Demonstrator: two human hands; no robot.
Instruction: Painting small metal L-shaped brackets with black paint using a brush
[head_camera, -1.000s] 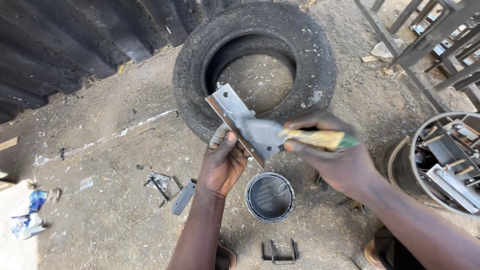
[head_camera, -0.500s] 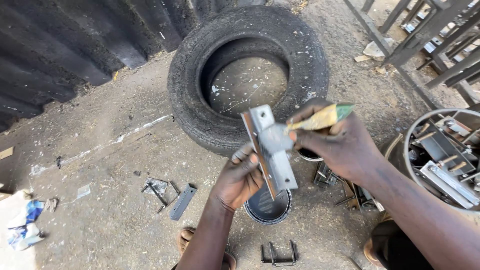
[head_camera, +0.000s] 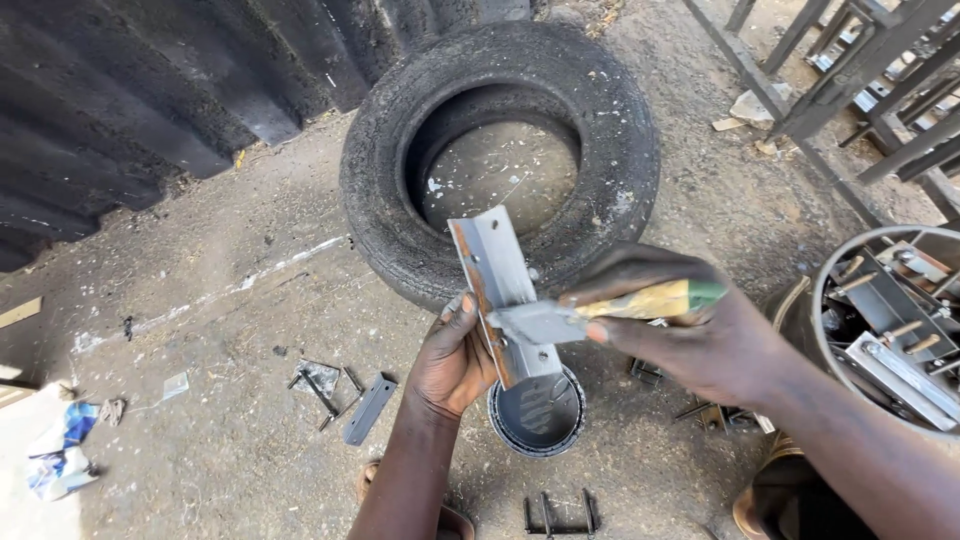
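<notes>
Now both hands (head_camera: 455, 350) (head_camera: 690, 330) grip things — bracket (head_camera: 500, 280), brush (head_camera: 600, 312).

Metal bracket (head_camera: 505, 290): grey-painted, rust along one edge. Rubber tyre (head_camera: 500, 150): matt, dusty. Brush (head_camera: 610, 310): paint-smeared handle. Ground: rough dirt.

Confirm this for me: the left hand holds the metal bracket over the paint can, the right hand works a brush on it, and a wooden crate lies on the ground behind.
One thing is wrong. What lies on the ground behind is a worn tyre, not a wooden crate; the head view shows it. The rest stands: the left hand holds the metal bracket over the paint can, and the right hand works the brush on it.
</notes>
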